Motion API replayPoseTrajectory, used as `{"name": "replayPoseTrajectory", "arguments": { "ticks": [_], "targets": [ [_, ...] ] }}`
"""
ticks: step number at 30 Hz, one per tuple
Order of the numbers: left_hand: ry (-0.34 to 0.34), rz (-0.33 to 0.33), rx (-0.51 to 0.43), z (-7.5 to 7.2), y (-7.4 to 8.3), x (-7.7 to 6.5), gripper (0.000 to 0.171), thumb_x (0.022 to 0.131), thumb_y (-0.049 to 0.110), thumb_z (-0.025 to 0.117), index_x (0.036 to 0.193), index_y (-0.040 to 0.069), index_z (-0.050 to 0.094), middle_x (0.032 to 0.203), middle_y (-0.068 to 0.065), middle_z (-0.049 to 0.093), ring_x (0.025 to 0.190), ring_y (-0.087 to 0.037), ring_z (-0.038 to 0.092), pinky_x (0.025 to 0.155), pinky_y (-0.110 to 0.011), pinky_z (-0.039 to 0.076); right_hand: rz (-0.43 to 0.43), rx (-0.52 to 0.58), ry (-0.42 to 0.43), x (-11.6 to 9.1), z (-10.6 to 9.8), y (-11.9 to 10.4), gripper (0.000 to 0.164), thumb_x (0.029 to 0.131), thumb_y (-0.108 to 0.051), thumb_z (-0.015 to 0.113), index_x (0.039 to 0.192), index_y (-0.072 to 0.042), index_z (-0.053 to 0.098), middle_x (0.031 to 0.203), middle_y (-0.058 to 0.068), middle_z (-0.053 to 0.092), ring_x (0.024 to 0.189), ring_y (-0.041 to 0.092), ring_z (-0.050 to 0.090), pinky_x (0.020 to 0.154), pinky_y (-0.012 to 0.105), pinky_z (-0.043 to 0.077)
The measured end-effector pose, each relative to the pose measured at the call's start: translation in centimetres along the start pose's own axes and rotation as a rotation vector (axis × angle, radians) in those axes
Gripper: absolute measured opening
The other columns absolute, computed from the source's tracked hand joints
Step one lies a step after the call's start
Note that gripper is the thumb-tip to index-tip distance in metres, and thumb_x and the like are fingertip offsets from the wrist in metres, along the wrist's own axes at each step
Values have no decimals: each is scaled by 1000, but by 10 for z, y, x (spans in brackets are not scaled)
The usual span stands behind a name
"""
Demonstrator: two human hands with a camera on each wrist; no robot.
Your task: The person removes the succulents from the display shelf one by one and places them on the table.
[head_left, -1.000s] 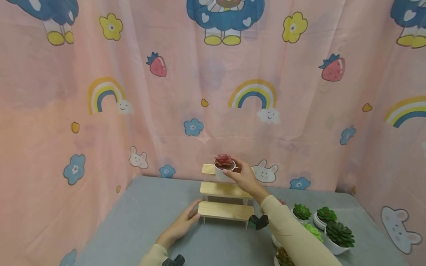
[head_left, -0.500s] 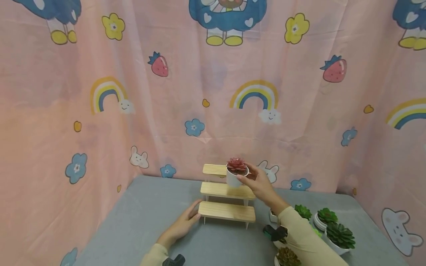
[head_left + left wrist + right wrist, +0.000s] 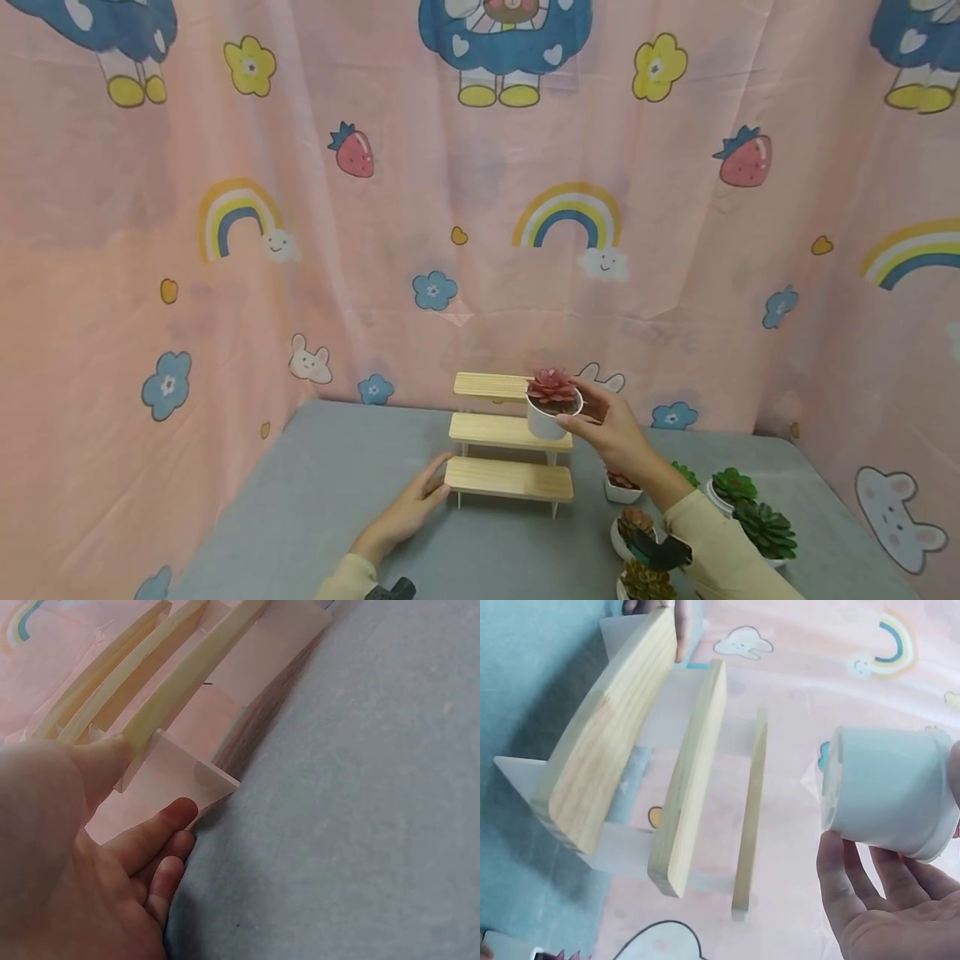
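Note:
A small white pot [image 3: 546, 424] with a red artificial succulent [image 3: 552, 387] is in my right hand [image 3: 617, 429]. Thumb and fingers grip its sides, keeping it upright. In the head view it overlaps the right ends of the top and middle shelves of a three-tier wooden display stand [image 3: 510, 479]. The right wrist view shows the pot [image 3: 889, 787] apart from the shelves, its base facing them. My left hand [image 3: 405, 507] holds the left end of the bottom shelf: one digit lies at the board's end, other fingers [image 3: 176, 814] against the translucent side panel [image 3: 161, 776].
Right of the stand are several more potted succulents: a red one in a square white pot [image 3: 622, 490], brownish ones [image 3: 647, 581], and green ones [image 3: 765, 527] partly behind my right forearm. A grey table [image 3: 300, 500] meets a pink patterned curtain [image 3: 480, 325] behind the stand.
My right hand has carried the potted succulent rightward and slightly down, away from the top shelf's middle, uncovering more of that shelf. My left hand has stayed at the stand's left end.

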State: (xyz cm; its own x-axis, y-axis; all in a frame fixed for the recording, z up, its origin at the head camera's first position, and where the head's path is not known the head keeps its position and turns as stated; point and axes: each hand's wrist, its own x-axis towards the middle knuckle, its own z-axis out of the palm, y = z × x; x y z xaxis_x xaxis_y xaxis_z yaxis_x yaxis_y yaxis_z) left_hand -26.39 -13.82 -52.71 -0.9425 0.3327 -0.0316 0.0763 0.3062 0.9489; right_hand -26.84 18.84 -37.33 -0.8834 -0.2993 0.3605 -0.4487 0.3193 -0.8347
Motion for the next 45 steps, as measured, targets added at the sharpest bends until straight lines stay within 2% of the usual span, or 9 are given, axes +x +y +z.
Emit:
{"name": "replayPoseTrajectory", "arguments": {
  "ticks": [4, 7, 15, 20, 26, 34, 38, 41, 45],
  "targets": [
    [-5, 7, -7, 1, -1, 0, 66, 107, 39, 48, 163, 16, 21, 157, -31, 38, 144, -51, 39, 113, -69, 32, -29, 0, 13, -12, -8, 0, 63, 98, -12, 67, 152, 4, 39, 144, 28, 55, 114, 6, 67, 88, 17, 55],
    [-15, 16, -12, 2, 0, -1, 65, 108, 37, 47, 163, 16, 19, 159, -31, 34, 145, -52, 36, 113, -69, 32, -38, 7, 27, -20, -16, 0, 62, 98, -10, 66, 152, 4, 39, 145, 28, 54, 109, -15, 58, 87, 16, 54],
    [-31, 34, -16, -1, 1, -1, 66, 108, 37, 46, 163, 16, 17, 161, -31, 30, 147, -52, 32, 115, -68, 31, 49, 52, 71, -46, -34, 1, 64, 101, -10, 62, 155, 7, 31, 152, 33, 43, 114, -19, 53, 89, 10, 50],
    [-17, 16, -2, -1, 0, -3, 65, 107, 39, 47, 163, 18, 19, 160, -32, 32, 147, -52, 33, 114, -69, 31, 114, 15, 68, -56, -48, -1, 68, 103, -15, 60, 157, 6, 24, 161, 31, 29, 129, -5, 50, 91, 4, 44],
    [-7, 18, 19, -2, -4, 1, 68, 106, 45, 48, 163, 21, 21, 160, -28, 34, 148, -50, 33, 115, -70, 29, 101, -26, 66, -67, -61, 1, 68, 103, -14, 60, 157, 6, 25, 159, 33, 31, 115, -23, 45, 88, 7, 48],
    [-6, 26, 29, 0, -6, -4, 67, 106, 43, 47, 163, 19, 21, 159, -29, 35, 147, -50, 35, 115, -69, 29, 126, -20, 73, -91, -73, 17, 68, 102, -11, 60, 158, 5, 24, 160, 35, 25, 122, -25, 36, 89, 4, 47],
    [-12, 30, 32, 0, -4, -6, 65, 108, 38, 47, 163, 18, 20, 159, -30, 35, 147, -50, 35, 116, -68, 29, 125, 32, 96, -104, -79, 26, 68, 102, -7, 60, 157, 7, 23, 159, 3, 41, 120, -24, 44, 86, 8, 52],
    [-9, 50, 36, 0, 0, -5, 63, 108, 36, 46, 163, 16, 20, 159, -31, 34, 146, -51, 35, 115, -68, 30, 77, 75, 131, -113, -85, 32, 67, 99, 0, 60, 155, 12, 24, 141, -25, 50, 119, -20, 51, 85, 9, 53],
    [-6, 56, 33, 0, 2, -3, 63, 108, 35, 47, 163, 17, 21, 161, -28, 33, 147, -49, 35, 116, -68, 31, 56, 74, 168, -125, -95, 39, 66, 99, 5, 58, 154, 13, 24, 132, -36, 51, 118, -20, 52, 85, 7, 52]
  ]
}}
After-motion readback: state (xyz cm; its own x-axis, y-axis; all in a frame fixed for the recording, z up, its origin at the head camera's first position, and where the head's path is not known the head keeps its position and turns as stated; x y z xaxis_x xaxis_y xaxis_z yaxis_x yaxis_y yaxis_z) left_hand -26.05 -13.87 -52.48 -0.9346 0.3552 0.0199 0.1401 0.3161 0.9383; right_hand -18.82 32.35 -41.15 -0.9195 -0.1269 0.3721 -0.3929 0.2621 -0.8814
